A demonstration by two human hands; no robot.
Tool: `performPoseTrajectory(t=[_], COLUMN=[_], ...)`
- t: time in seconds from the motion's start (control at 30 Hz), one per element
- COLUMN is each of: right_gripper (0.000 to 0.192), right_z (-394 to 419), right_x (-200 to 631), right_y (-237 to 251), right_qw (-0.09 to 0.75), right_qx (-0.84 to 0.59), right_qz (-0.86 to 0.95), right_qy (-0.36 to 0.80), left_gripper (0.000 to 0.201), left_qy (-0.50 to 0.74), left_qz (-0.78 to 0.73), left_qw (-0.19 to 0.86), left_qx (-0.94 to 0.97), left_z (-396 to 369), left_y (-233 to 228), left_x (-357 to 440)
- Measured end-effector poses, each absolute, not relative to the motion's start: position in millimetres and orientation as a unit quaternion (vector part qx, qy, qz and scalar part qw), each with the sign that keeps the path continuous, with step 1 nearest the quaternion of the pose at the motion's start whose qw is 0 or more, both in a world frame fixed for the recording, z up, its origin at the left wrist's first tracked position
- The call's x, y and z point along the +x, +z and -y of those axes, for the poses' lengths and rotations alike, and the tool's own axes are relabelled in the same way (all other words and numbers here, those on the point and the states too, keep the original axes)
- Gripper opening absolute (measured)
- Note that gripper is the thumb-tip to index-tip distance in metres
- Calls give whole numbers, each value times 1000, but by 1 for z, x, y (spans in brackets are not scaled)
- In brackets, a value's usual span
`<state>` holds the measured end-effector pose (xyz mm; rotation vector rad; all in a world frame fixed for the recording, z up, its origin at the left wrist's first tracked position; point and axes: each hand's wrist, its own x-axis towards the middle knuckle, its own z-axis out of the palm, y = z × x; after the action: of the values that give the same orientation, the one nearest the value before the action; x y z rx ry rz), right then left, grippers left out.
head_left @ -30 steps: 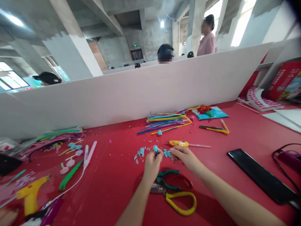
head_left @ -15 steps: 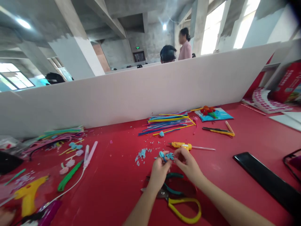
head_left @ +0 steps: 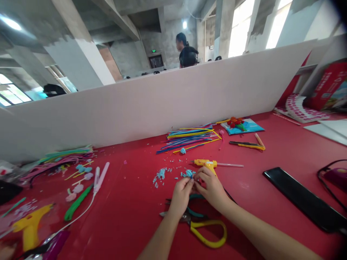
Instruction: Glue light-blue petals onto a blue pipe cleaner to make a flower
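Note:
My left hand (head_left: 180, 196) and my right hand (head_left: 210, 186) meet over the table with their fingertips pinched together. Between them is a small light-blue fuzzy pipe-cleaner piece (head_left: 187, 173) with a darker blue bit at the fingers; the fingers hide part of it. Light-blue fuzz clippings (head_left: 160, 174) lie just left of it. Under my wrists are yellow-handled scissors (head_left: 210, 242) and a tool with teal handles (head_left: 195, 213), partly covered. Just beyond my right hand lies a yellow glue gun (head_left: 204, 163) with a clear glue stick in its back.
Coloured pipe cleaners (head_left: 189, 139) lie along the white partition (head_left: 151, 112). A red flower piece (head_left: 235, 122) rests on a blue packet. At right is a black phone-like slab (head_left: 300, 198). Left are another yellow glue gun (head_left: 31, 224), a green-handled tool (head_left: 77, 205) and a pink two-armed tool (head_left: 101, 177).
Both hands stay together, fingers closer around the blue piece, less of which shows between them. The view has shifted slightly. A person behind the partition has moved left.

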<state>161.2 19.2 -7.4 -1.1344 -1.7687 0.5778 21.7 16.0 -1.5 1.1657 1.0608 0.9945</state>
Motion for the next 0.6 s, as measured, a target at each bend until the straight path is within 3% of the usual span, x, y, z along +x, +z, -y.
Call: performPoseTrajectory(t=[0.23, 0.6], right_gripper=[9, 28], right_z=[-19, -49], right_x=[156, 220], right_y=[0, -4], right_qw=[421, 186], right_qx=[-498, -713], right_qz=[714, 627], right_qy=[256, 254], left_gripper=[25, 24], left_qy=[467, 491], left_qz=[-465, -453], left_qw=[578, 596], left_qx=[482, 445], left_z=[-18, -27], left_y=[10, 24], left_x=[16, 4])
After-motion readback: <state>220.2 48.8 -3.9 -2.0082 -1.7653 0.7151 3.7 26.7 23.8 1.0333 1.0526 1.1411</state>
